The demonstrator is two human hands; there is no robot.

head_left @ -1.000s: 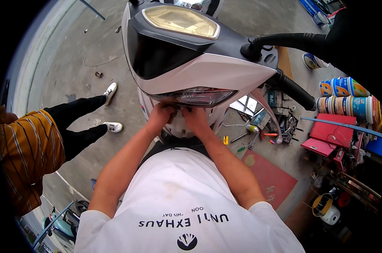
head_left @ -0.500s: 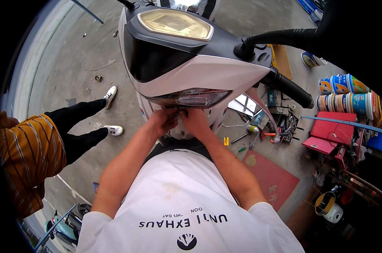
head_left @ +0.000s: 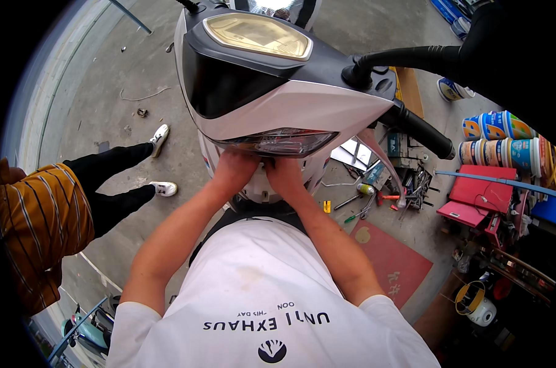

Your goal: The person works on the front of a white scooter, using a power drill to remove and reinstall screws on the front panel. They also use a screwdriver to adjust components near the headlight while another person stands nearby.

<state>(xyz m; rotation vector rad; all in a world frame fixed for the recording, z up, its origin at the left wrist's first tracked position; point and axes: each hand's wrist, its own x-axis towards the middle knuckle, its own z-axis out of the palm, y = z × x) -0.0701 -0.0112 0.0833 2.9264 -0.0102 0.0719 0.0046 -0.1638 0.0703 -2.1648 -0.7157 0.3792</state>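
The front of a white and black motor scooter (head_left: pixel 327 104) stands before me, its clear headlight (head_left: pixel 284 142) facing my body. Beneath that lamp my left hand (head_left: pixel 236 172) reaches up against the front panel, its fingers hidden behind the hand and the lamp's lower edge. Beside it, a small gap away, my right hand (head_left: pixel 284 175) is bent inward at the same panel. Its fingertips are tucked under the headlight housing, and whatever they touch is hidden.
To the left stands a person in a striped orange top (head_left: pixel 51 227). Scattered tools (head_left: pixel 407 190) lie on the floor at right, near a red mat (head_left: pixel 391 264), pink-red cases (head_left: pixel 480 193) and stacked paint buckets (head_left: pixel 499 150). A handlebar grip (head_left: pixel 422 129) and brake lever (head_left: pixel 388 165) jut out rightward.
My left hand has turned and pushed further up under the headlight, hiding fingers that showed before, and its elbow has swung outward. The right hand stays in nearly the same place.
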